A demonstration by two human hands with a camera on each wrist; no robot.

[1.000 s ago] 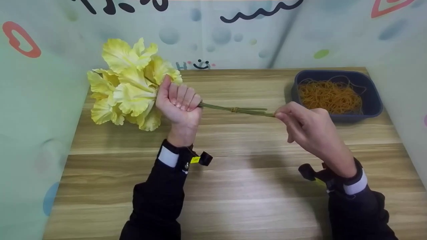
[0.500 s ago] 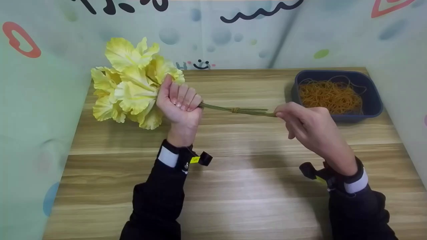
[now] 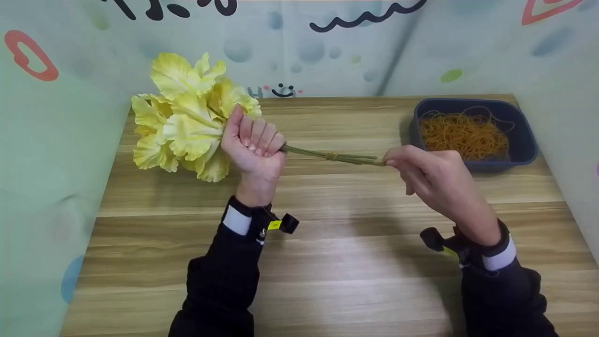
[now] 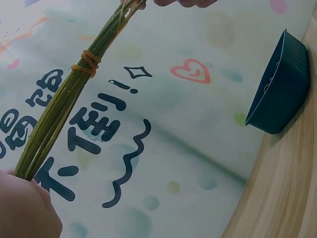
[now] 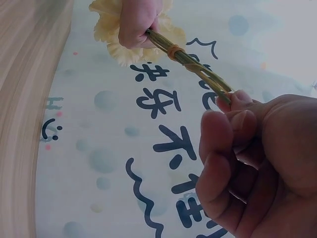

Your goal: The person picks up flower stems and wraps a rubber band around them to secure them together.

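Note:
A bunch of yellow ruffled flowers (image 3: 189, 128) hangs at the left of the head view, above the table. My left hand (image 3: 255, 140) grips its green stems (image 4: 57, 111) just below the blooms, fingers curled round them. A tan rubber band (image 4: 86, 64) is wound round the stems about midway between my hands. At the far end of the stems my right hand (image 3: 433, 175) pinches with thumb and forefinger. Thin tan strands run along the stems towards those fingertips. Whether the pinch holds stem tips, strands or both is hard to see. The other right fingers curl loosely inward.
A dark blue plastic box (image 3: 524, 140) stands at the back right of the wooden table (image 3: 327, 276), just behind my right hand. Many loose rubber bands (image 3: 463, 135) lie in it. Printed cloth walls (image 3: 337, 70) close the table in at the back and sides.
The flowers and the left hand have shifted slightly to the right. Both hands keep their hold, and the right hand has barely moved.

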